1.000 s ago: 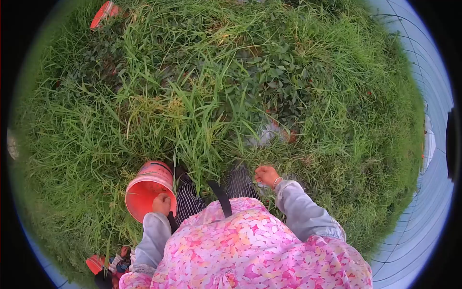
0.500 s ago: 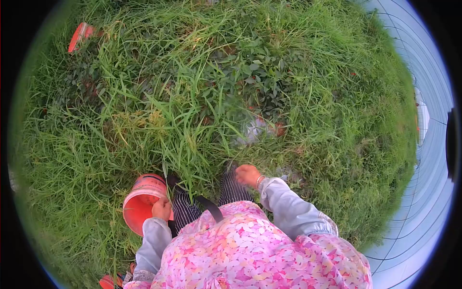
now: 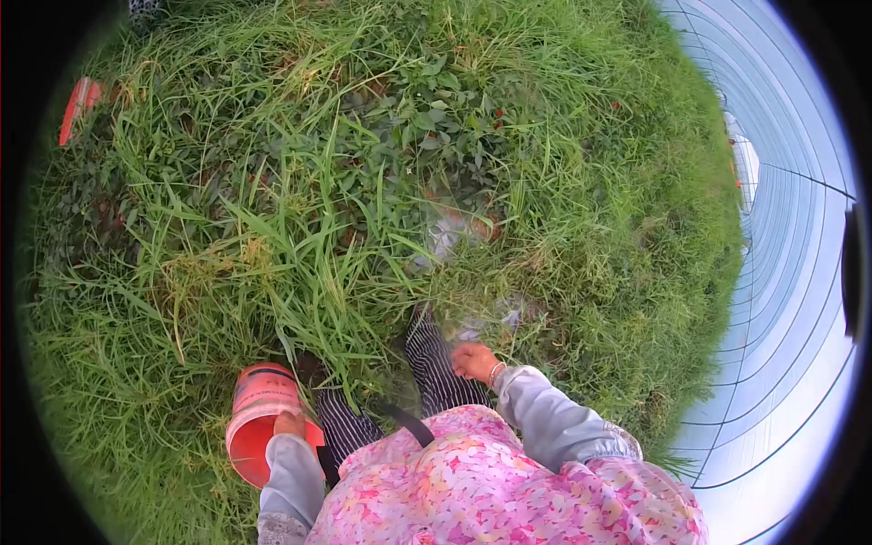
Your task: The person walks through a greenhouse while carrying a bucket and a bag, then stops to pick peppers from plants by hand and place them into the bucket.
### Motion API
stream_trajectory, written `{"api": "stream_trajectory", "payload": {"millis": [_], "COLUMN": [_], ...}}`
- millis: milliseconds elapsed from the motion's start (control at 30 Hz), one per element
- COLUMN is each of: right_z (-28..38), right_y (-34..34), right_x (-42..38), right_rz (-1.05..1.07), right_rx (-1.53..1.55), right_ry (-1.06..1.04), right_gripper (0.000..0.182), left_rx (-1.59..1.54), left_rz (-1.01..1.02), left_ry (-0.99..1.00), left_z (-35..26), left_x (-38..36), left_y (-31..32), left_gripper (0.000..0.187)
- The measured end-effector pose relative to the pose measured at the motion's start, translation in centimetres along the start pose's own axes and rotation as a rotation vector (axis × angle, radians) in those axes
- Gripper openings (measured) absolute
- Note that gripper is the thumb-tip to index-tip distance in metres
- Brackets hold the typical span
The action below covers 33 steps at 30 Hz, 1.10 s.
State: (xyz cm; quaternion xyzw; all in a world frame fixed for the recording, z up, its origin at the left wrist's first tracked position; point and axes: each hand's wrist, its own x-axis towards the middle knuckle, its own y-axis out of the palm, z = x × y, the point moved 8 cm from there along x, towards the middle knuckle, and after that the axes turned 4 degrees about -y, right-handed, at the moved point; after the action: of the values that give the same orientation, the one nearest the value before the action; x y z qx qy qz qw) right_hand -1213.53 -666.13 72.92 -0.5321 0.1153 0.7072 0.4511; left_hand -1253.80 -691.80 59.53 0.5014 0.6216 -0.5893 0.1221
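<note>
An orange-red bucket [image 3: 265, 391] is tilted at my left side, its open mouth turned towards me. My left hand [image 3: 290, 424] is closed on the bucket's rim, with the fingers partly hidden. Beside my right leg, my right hand [image 3: 474, 361] hangs with curled fingers, and nothing shows in it. The striped trousers [image 3: 436, 372] on my legs stand among tall grass, and a dark strap [image 3: 406, 422] lies across them. My pink floral top [image 3: 490, 481] fills the bottom of the view.
Dense grass and leafy plants [image 3: 445, 118] with small red fruits spread ahead. Pale sheeting [image 3: 445, 234] shows through the growth. Another orange-red container [image 3: 80, 109] sits at the far left. At the right rises a curved greenhouse wall [image 3: 781, 272]. Patterned cloth [image 3: 145, 7] appears at the top left.
The view has shifted, so the plants and far container sit further left. The bucket, still in my left hand, appears slightly lower. My right leg shows more stretched out.
</note>
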Motion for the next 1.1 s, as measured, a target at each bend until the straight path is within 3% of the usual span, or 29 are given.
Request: {"api": "stream_trajectory", "payload": {"millis": [67, 167, 267, 333, 433, 767, 833, 933, 1100], "right_z": [0.6, 2.4, 3.4, 3.3, 1.7, -8.6, -8.3, -4.3, 0.8], "right_y": [1.0, 1.9, 1.2, -0.3, -3.6, -18.0, -20.9, -23.8, -27.4], "right_x": [0.7, 2.4, 4.2, 4.5, 5.4, 8.2, 10.3, 11.0, 9.8], "right_rz": [0.041, 0.133, 0.169, 0.169, 0.141, 0.013, 0.02, 0.07, -0.019], "right_rx": [0.003, 0.031, 0.061, 0.075, 0.091, 0.103, 0.071, 0.07, 0.168], "right_ry": [0.0, 0.022, -0.037, -0.027, -0.034, 0.142, 0.101, 0.058, 0.01], "right_gripper": [0.021, 0.023, 0.023, 0.023, 0.022, 0.023, 0.023, 0.023, 0.022], "left_rx": [-0.141, -0.68, -1.299, -1.202, -1.171, -1.053, -1.097, -1.17, -0.965], "left_rz": [0.163, 0.161, 0.024, -0.118, -0.159, -0.277, -0.184, -0.283, -0.304], "left_ry": [-0.117, -0.714, -0.445, -0.619, -0.712, -0.784, -0.811, -0.653, -0.536], "left_z": [2.9, 5.9, 2.9, 3.5, 5.2, 9.2, 5.9, -1.2, -3.3], "left_x": [0.9, -2.0, 1.4, 2.3, 0.7, -10.1, -13.1, -15.3, -12.4], "left_y": [2.3, 4.8, 6.2, 6.4, 6.2, -4.3, -6.1, -9.2, -11.1], "left_gripper": [0.042, 0.054, 0.055, 0.049, 0.049, 0.049, 0.04, 0.034, 0.033]}}
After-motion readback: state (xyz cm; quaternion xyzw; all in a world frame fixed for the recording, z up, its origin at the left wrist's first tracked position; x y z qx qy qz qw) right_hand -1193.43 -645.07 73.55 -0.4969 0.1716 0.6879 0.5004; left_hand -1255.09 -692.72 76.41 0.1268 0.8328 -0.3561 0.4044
